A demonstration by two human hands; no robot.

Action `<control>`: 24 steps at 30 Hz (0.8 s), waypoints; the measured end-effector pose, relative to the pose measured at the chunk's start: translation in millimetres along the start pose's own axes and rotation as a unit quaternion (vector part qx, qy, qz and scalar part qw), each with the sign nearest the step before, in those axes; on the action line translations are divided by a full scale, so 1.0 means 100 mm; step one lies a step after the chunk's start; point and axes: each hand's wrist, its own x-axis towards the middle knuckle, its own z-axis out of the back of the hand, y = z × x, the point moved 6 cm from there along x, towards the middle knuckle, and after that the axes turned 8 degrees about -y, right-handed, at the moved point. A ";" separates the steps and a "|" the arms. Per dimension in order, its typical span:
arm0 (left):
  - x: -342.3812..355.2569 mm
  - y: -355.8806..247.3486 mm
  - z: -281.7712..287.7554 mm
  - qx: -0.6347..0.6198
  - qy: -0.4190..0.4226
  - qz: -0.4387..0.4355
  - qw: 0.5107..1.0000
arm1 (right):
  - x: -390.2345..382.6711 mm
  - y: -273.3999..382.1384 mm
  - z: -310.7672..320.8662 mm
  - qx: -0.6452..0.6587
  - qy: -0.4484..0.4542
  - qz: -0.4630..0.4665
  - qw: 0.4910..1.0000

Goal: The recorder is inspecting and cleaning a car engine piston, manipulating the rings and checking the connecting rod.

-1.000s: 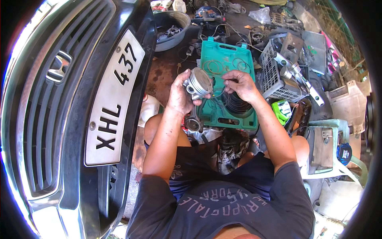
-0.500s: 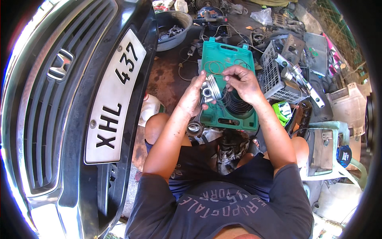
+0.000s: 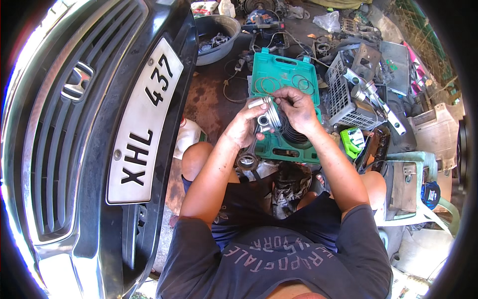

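Note:
My left hand (image 3: 241, 126) is wrapped round a silver piston (image 3: 269, 118), tilted on its side with its ring grooves toward the right. Below that hand hangs the big end of the connecting rod (image 3: 248, 160). My right hand (image 3: 299, 110) is closed in a pinch, fingertips at the piston's grooved upper edge; whatever they hold is too thin or hidden to make out. Beneath both hands lies an open teal plastic case (image 3: 280, 66). Thin piston rings (image 3: 267, 92) rest in its far half, and a stack of dark rings (image 3: 298, 136) sits in the near half, partly covered by my right hand.
A dark car front with a grille (image 3: 42, 134) fills the left side. Beyond the case stand a grey basin (image 3: 234, 42) of parts and a bench-type power tool (image 3: 264, 22). Right are a grey crate (image 3: 343, 102), a bright green pack (image 3: 352, 139) and a pale green chair (image 3: 423, 162).
My right hand has come left and slightly down, from apart to touching the piston's edge. My left hand has shifted the piston a little to the right.

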 end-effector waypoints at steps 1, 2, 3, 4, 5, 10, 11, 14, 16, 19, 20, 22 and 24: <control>0.00 0.01 -0.01 -0.012 0.010 0.005 1.000 | 0.00 -0.02 0.01 0.007 -0.011 -0.009 1.000; 0.00 0.02 -0.01 -0.011 0.011 0.005 1.000 | 0.00 -0.05 0.00 0.007 -0.012 -0.009 1.000; 0.00 0.03 0.00 -0.006 0.005 0.011 1.000 | 0.01 -0.08 0.00 0.007 -0.019 0.006 1.000; 0.00 0.03 0.01 -0.001 -0.002 0.016 1.000 | 0.01 -0.07 0.00 0.008 -0.025 0.022 0.999; -0.01 0.03 0.01 -0.001 -0.001 0.017 1.000 | 0.01 -0.07 0.00 0.008 -0.026 0.022 0.999; -0.01 0.03 0.00 0.013 0.003 0.015 1.000 | 0.01 -0.11 -0.02 0.009 -0.016 0.008 1.000; -0.01 0.03 0.00 0.013 0.003 0.015 1.000 | 0.01 -0.11 0.01 0.009 -0.016 0.008 1.000; -0.01 0.03 0.00 0.011 0.009 0.014 1.000 | 0.01 -0.11 -0.01 0.108 0.029 -0.082 0.990; -0.01 0.04 -0.01 0.004 0.027 0.019 0.999 | -0.02 -0.11 0.00 0.124 0.061 -0.175 0.975; -0.01 0.06 -0.02 0.002 0.035 0.030 0.999 | -0.02 -0.24 0.01 0.199 0.093 -0.219 0.951; -0.01 0.07 -0.02 0.002 0.035 0.031 0.999 | -0.02 -0.25 0.03 0.199 0.093 -0.219 0.951; -0.01 0.08 -0.04 0.008 0.048 0.034 0.998 | -0.05 -0.26 0.00 0.258 0.130 -0.250 0.924; -0.02 0.09 -0.07 0.005 0.047 0.038 0.998 | -0.06 -0.32 0.00 0.266 0.125 -0.255 0.921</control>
